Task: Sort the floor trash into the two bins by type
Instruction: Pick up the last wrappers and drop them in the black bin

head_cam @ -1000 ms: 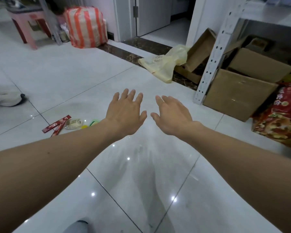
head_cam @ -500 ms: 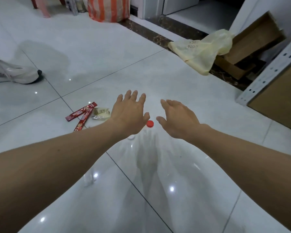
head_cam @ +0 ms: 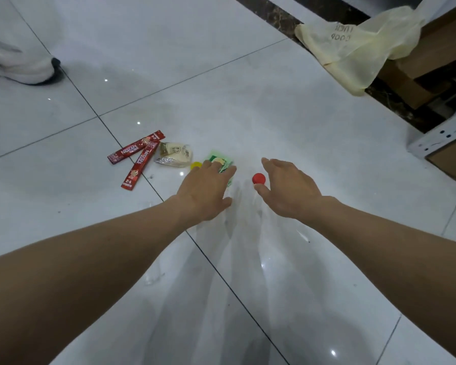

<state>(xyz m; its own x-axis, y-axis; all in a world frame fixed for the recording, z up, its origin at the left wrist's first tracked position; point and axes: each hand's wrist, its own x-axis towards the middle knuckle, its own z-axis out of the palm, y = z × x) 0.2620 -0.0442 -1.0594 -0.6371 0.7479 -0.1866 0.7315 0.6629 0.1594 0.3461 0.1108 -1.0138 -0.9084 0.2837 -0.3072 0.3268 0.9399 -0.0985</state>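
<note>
Trash lies on the glossy white floor tiles. Two red coffee stick sachets (head_cam: 137, 157) cross each other at the left. Beside them lies a beige snack wrapper (head_cam: 174, 154), then a yellow bottle cap (head_cam: 195, 165) and a green packet (head_cam: 222, 162). A red bottle cap (head_cam: 258, 178) sits further right. My left hand (head_cam: 207, 192) hovers open over the green packet and hides part of it. With its fingers relaxed, my right hand (head_cam: 287, 187) is open just right of the red cap. No bin is in view.
A pale yellow plastic bag (head_cam: 358, 46) lies at the upper right by cardboard boxes (head_cam: 416, 80) and a white metal rack foot (head_cam: 437, 138). A person's white sneaker (head_cam: 19, 67) stands at the upper left.
The view has tilted down and nearer to the floor. Both hands have reached lower toward the trash. The green packet and yellow cap, hidden before, now show by my left hand.
</note>
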